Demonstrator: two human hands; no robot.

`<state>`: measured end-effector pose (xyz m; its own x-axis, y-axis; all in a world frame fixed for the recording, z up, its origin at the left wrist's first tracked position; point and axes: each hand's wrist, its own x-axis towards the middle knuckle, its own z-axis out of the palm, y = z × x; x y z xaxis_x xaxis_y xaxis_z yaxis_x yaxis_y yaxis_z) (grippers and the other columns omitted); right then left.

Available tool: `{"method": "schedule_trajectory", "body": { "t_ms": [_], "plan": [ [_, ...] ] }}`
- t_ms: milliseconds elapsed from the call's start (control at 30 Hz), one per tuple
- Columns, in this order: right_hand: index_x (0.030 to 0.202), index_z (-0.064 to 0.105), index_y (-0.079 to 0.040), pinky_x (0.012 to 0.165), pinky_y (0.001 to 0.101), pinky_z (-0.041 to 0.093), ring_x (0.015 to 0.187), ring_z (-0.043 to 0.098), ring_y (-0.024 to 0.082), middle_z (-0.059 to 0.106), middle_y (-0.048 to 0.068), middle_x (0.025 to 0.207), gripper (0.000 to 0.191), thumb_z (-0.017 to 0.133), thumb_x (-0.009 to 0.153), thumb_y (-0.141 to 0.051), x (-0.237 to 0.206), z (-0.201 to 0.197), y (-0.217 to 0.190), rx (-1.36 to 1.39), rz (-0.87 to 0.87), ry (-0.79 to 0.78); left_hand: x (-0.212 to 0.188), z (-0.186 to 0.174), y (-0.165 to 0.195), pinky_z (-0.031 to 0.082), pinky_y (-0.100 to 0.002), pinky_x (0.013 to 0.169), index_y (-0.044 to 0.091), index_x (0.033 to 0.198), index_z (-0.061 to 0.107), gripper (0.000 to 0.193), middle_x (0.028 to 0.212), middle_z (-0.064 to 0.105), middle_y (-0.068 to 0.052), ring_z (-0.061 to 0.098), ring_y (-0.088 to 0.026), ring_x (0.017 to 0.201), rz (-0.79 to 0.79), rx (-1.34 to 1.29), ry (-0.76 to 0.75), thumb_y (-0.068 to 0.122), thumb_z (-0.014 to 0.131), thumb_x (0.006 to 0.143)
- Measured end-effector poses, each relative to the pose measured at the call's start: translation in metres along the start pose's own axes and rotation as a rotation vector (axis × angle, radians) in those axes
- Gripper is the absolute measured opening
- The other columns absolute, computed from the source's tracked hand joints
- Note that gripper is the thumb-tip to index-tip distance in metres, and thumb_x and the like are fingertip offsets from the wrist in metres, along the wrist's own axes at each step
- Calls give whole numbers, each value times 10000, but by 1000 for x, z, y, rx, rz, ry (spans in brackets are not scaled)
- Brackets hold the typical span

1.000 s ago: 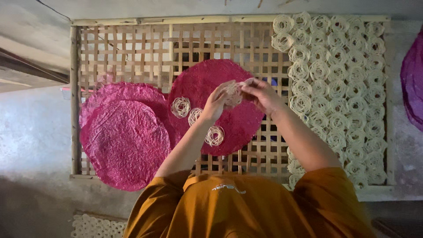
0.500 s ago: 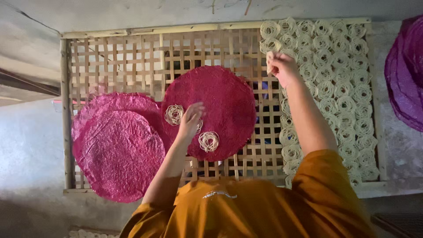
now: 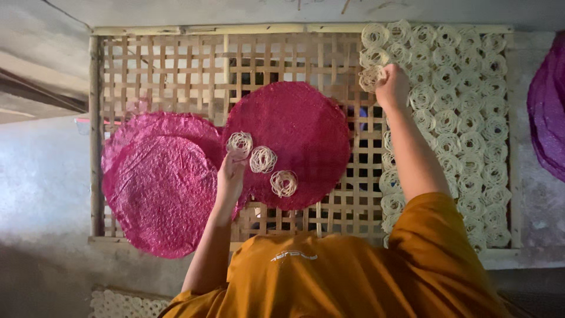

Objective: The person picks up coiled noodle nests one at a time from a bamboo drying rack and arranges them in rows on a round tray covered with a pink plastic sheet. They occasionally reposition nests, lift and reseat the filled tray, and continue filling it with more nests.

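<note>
1. A bamboo lattice rack (image 3: 176, 70) carried rows of pale noodle nests (image 3: 465, 123) along its right side.
2. A round pink mat (image 3: 306, 129) held three nests (image 3: 263, 159).
3. The right hand (image 3: 393, 88) clenched one noodle coil (image 3: 372, 78) at the rows, seemingly mid-placement; setting it down gently looked due next.
4. The left hand (image 3: 231, 176) touched the leftmost nest (image 3: 239, 144), fingers loosely curled around it.

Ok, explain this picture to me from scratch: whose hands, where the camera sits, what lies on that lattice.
There is no machine. A person in an orange shirt wears the camera on the head, so you look down over their shoulders at their own two bare hands. Below lies a woven bamboo rack. On it sit round pink mats: a stack and a single mat carrying three pale noodle coils. The left hand touches that mat's edge beside one coil. The right hand holds a coil against the rows of coils filling the rack's right side.
</note>
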<state>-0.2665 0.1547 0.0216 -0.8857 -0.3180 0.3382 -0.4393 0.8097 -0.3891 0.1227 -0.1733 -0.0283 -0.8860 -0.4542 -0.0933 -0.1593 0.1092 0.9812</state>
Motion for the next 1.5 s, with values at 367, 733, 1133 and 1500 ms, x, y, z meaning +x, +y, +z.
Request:
{"method": "schedule_trajectory", "body": {
  "t_ms": [367, 733, 1133, 1500],
  "plan": [
    [1278, 589, -40, 684, 429, 543, 844, 667, 296, 662, 160, 1033, 256, 723, 1065, -85, -50, 24, -58, 75, -103, -34, 61, -25, 18, 495, -429, 1097, 132, 1390, 616, 483, 1413, 640, -80, 577, -304, 1309, 368, 809, 120, 19, 556, 924],
    [1193, 663, -39, 654, 311, 563, 755, 648, 211, 632, 110, 1137, 273, 753, 948, -117, -160, 63, -206, 220, -293, -447, 94, -21, 2, 517, -455, 932, 94, 1080, 645, 240, 1210, 600, -124, 579, -318, 1144, 301, 1165, -44, 191, 657, 861],
    [1158, 615, -64, 896, 459, 548, 1128, 620, 344, 602, 124, 1170, 288, 755, 913, -120, -158, 55, -218, 187, -269, -432, 72, -53, 14, 489, -482, 973, 92, 1246, 657, 389, 1214, 596, -130, 574, -327, 1126, 307, 886, -22, 160, 703, 866],
    [1221, 575, -45, 872, 441, 565, 1090, 626, 341, 593, 167, 1197, 362, 745, 918, -147, -155, 60, -215, 106, -260, -507, 95, -61, 27, 618, -336, 773, 117, 1121, 653, 151, 1010, 725, -48, 720, -194, 870, -316, 250, -273, 184, 615, 991]
  ]
}}
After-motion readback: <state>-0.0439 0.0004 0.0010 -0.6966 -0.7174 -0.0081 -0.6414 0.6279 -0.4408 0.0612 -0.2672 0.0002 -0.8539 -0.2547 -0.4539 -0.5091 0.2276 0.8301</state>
